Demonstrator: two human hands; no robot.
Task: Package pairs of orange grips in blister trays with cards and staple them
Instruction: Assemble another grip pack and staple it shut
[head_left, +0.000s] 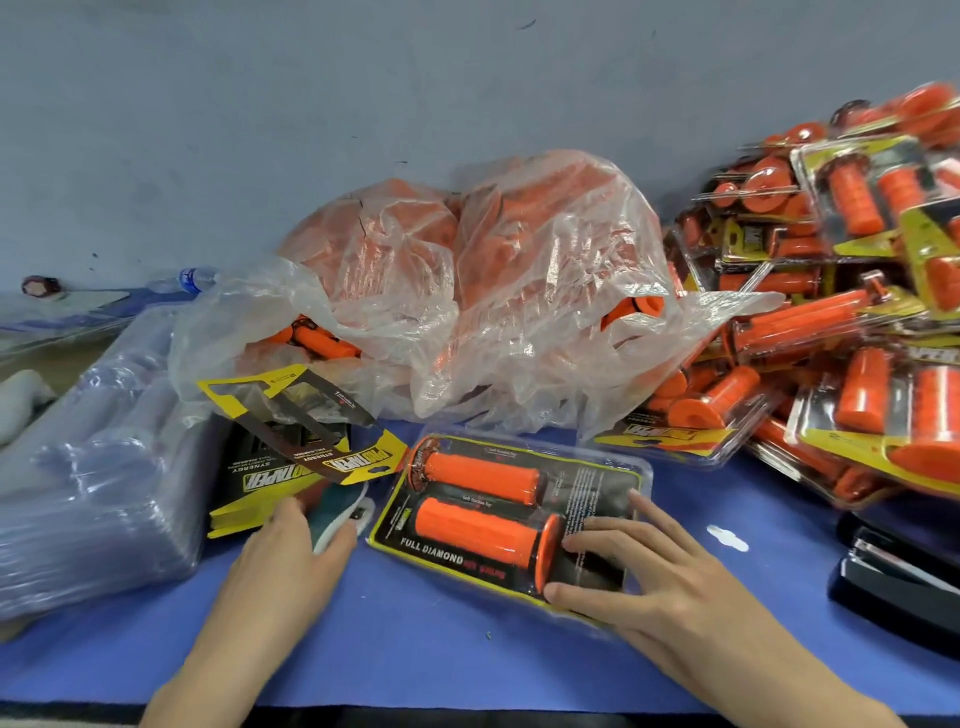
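Now the right hand (670, 577) presses spread fingers (597, 538) on the tray (641, 470) (two grips (483, 475) inside); the left hand (280, 566) touches the cards (249, 483), grasp unclear.

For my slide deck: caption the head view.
Right hand presses blister pack holding two orange grips; left hand rests by card stack.

The grips (480, 475) were orange, the cards (260, 480) black and yellow, the table (415, 654) blue, the wall (311, 104) grey, the stapler (893, 577) black.
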